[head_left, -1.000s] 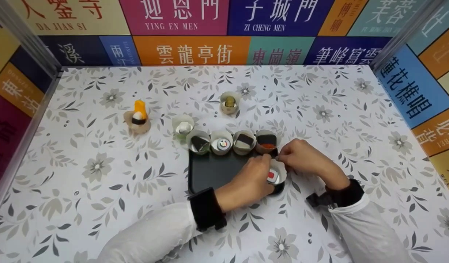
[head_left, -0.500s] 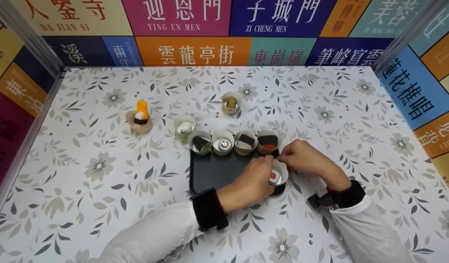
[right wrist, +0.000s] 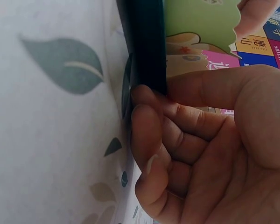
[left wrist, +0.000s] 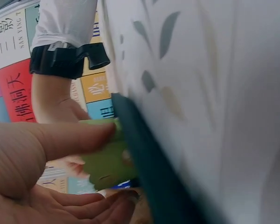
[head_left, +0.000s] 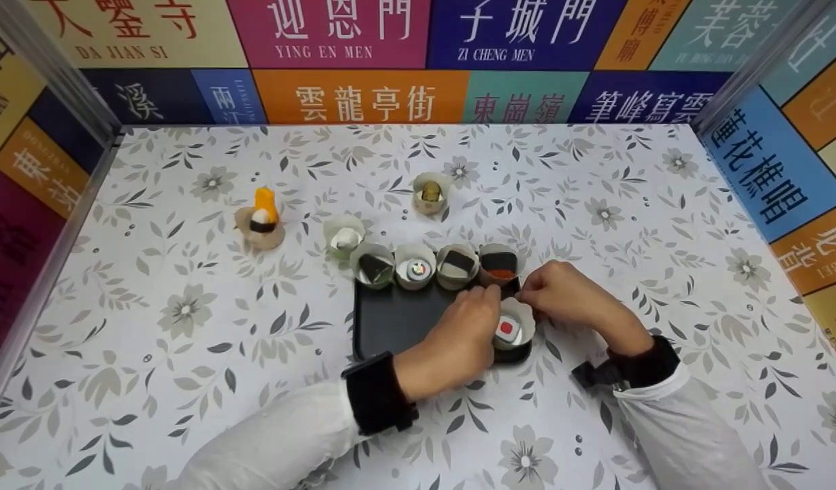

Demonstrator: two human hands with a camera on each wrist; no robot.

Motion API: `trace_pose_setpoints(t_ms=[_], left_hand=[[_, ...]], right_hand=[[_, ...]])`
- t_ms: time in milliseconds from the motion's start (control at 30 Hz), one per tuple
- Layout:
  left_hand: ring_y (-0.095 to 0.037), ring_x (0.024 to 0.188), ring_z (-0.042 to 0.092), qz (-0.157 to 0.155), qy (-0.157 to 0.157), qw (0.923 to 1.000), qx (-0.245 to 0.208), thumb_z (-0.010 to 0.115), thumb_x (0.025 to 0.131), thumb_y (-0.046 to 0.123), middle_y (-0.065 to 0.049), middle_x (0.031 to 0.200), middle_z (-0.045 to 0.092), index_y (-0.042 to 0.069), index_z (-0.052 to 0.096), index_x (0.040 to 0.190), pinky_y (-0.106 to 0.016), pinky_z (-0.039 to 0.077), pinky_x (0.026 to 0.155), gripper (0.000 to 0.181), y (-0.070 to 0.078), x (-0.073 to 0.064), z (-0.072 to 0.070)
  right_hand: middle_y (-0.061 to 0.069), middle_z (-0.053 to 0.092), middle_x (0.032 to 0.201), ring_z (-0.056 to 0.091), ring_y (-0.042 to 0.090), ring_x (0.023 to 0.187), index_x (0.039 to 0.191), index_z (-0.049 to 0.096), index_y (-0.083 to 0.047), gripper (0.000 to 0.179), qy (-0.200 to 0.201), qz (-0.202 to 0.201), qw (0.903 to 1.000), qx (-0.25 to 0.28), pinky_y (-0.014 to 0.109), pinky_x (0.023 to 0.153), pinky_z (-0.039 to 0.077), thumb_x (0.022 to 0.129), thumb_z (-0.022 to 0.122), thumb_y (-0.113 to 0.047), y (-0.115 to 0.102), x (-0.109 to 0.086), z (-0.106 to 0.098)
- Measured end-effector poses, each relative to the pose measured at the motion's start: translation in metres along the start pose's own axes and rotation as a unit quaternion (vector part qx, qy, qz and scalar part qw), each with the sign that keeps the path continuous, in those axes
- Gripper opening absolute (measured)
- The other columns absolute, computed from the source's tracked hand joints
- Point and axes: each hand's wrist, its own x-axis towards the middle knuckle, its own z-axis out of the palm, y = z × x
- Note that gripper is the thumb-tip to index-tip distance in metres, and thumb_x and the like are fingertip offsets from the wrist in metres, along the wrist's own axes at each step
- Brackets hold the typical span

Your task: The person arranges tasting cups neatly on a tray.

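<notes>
One frilled, paper-like cup (head_left: 525,321) stands upright on the right end of a black tray (head_left: 397,320), mouth up, its outside green and printed in the wrist views. Inside lies a blocky white piece (head_left: 506,329) with a red centre. Smooth, round-cornered and low-rimmed, the tray has its long axis running left to right across the floral-patterned counter (head_left: 118,286). Four similar round cups (head_left: 416,285) line its far edge. The left hand (head_left: 462,330) is just beside the cup, its grip apart, thumb well off the fingers; the right hand (head_left: 561,292) pinches the tray's right edge between thumb and forefinger.
</notes>
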Motion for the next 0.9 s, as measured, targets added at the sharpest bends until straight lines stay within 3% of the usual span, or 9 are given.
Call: trace_pose_setpoints(t_ms=[100,333,467,600,900], left_hand=[[-0.031,0.107,0.058,0.017,0.019,0.9995,0.017,0.062,0.076,-0.016,-0.014,0.109,0.058,-0.003,0.053,0.129,-0.04,0.052,0.096,0.055,-0.001,-0.008,-0.007],[-0.034,0.113,0.06,0.063,0.081,0.9941,0.036,0.064,0.071,-0.019,-0.019,0.121,0.061,-0.009,0.049,0.141,-0.043,0.05,0.103,0.072,-0.015,-0.037,-0.023],[-0.035,0.115,0.06,0.068,0.126,0.9893,0.029,0.064,0.078,-0.018,-0.019,0.125,0.062,-0.008,0.051,0.142,-0.044,0.051,0.104,0.067,-0.03,-0.053,-0.031],[-0.035,0.123,0.058,0.051,0.155,0.9866,0.008,0.068,0.088,-0.009,-0.02,0.132,0.061,-0.006,0.049,0.146,-0.046,0.047,0.109,0.061,-0.048,-0.071,-0.038],[-0.039,0.135,0.05,-0.013,0.227,0.9733,-0.032,0.074,0.089,-0.001,-0.024,0.144,0.053,-0.005,0.046,0.148,-0.051,0.04,0.115,0.065,-0.093,-0.095,-0.055]], right_hand=[[-0.006,0.059,0.055,0.052,0.01,0.048,0.068,0.073,-0.011,0.024,-0.001,0.003,1.0,-0.002,0.026,0.048,0.043,0.091,0.066,-0.011,0.0,0.0,0.0],[-0.006,0.059,0.056,0.053,0.01,0.049,0.068,0.073,-0.012,0.026,-0.007,0.008,0.9999,-0.002,0.026,0.05,0.043,0.092,0.065,-0.011,-0.001,0.0,0.0],[-0.006,0.058,0.056,0.052,0.01,0.049,0.067,0.072,-0.012,0.026,-0.009,0.009,0.9999,-0.005,0.026,0.051,0.042,0.092,0.064,-0.012,-0.001,0.001,-0.001],[-0.005,0.059,0.057,0.052,0.01,0.05,0.068,0.073,-0.012,0.026,-0.011,0.006,0.9999,-0.006,0.026,0.05,0.042,0.093,0.065,-0.012,-0.001,0.001,-0.001],[-0.005,0.059,0.057,0.052,0.01,0.05,0.068,0.072,-0.011,0.027,-0.014,0.006,0.9999,0.0,0.025,0.051,0.041,0.093,0.064,-0.012,0.0,0.0,-0.001]])
